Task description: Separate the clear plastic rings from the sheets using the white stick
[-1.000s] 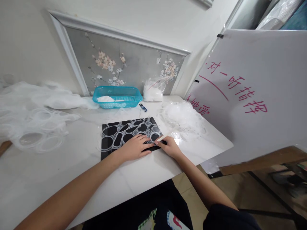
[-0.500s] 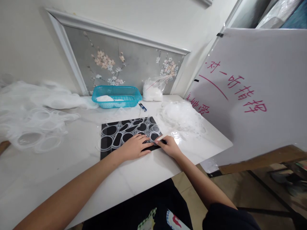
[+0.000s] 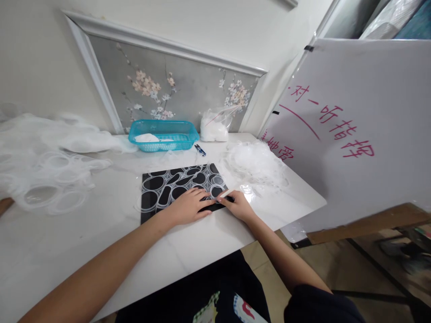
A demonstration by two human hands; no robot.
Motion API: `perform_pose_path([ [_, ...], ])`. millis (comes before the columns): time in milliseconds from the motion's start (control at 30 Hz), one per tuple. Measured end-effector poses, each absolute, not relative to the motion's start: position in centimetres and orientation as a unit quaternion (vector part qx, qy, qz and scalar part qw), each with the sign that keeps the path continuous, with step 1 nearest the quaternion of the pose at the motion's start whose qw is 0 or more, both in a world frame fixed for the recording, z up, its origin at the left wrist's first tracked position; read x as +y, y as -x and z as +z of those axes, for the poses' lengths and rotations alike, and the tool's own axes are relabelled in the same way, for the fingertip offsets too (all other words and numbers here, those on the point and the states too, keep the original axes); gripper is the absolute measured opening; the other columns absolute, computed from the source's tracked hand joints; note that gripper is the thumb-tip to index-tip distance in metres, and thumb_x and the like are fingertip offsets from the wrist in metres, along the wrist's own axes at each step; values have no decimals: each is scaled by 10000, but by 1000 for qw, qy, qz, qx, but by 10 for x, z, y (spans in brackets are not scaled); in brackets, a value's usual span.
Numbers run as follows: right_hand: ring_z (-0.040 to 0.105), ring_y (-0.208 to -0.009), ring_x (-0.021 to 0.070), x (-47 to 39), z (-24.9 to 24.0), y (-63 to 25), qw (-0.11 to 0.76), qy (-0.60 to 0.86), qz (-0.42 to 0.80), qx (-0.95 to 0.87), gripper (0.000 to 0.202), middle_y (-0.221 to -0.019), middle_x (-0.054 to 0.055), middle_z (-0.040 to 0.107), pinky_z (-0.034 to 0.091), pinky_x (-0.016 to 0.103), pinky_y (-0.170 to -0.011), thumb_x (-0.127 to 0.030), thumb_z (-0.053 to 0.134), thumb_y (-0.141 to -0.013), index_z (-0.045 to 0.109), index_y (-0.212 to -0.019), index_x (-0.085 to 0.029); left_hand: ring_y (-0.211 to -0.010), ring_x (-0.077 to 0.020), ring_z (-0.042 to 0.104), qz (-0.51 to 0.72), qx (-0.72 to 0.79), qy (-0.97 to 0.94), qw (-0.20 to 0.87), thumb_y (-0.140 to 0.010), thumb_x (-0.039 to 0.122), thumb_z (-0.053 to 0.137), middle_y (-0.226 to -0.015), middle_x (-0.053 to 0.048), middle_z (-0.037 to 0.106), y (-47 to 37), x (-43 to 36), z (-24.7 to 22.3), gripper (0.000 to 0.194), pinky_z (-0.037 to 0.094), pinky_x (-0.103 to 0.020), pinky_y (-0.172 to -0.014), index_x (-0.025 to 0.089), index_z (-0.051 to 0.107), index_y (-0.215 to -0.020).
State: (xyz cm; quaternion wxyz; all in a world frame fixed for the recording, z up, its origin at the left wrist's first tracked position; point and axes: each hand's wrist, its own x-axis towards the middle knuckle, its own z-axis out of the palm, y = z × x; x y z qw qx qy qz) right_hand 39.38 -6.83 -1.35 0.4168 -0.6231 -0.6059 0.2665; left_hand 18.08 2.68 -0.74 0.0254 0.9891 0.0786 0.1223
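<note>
Little moved: right fingers [image 3: 227,204] pinch a pale stick [image 3: 226,193]; spread left fingers [image 3: 205,205] partly hide a black sheet [image 3: 155,183].

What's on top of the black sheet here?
White rings spread across the black sheet, the left hand rests over its near side, and the right hand holds a white stick at its right. Whatever lies beneath the hands is covered.
</note>
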Motion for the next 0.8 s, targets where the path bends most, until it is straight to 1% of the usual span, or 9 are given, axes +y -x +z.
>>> perform_pose_path([
  [133,725,-871,254,-68,-14,-394,414,626,267,-604,181,-877,62,784,543,371,-825,-341,637,-850,754,-822,-206,-1254,-324,565,123,79,-989,26,-990,423,530,-1365,-122,615,-181,28,-8,423,443,-510,-1051,230,584,-1362],
  [367,719,-890,254,-68,-14,-392,417,642,248,-594,159,-909,67,781,529,371,-838,-325,643,-841,754,-841,-211,-1253,-329,561,133,83,-986,50,-981,415,549,-1346,-144,623,-182,29,-9,416,442,-519,-1060,189,617,-1323],
  [633,717,-906,273,-68,-17,-394,420,651,239,-586,197,-919,77,778,528,391,-839,-367,639,-843,755,-865,-210,-1268,-313,548,133,93,-985,57,-985,448,529,-1362,-123,613,-182,30,-12,416,430,-507,-1072,221,614,-1323],
  [800,714,-938,267,-69,-15,-393,425,641,233,-595,176,-940,64,780,524,389,-871,-364,649,-846,758,-856,-226,-1265,-329,550,136,90,-985,65,-985,432,531,-1358,-143,615,-181,30,-12,422,433,-528,-1068,190,619,-1320],
])
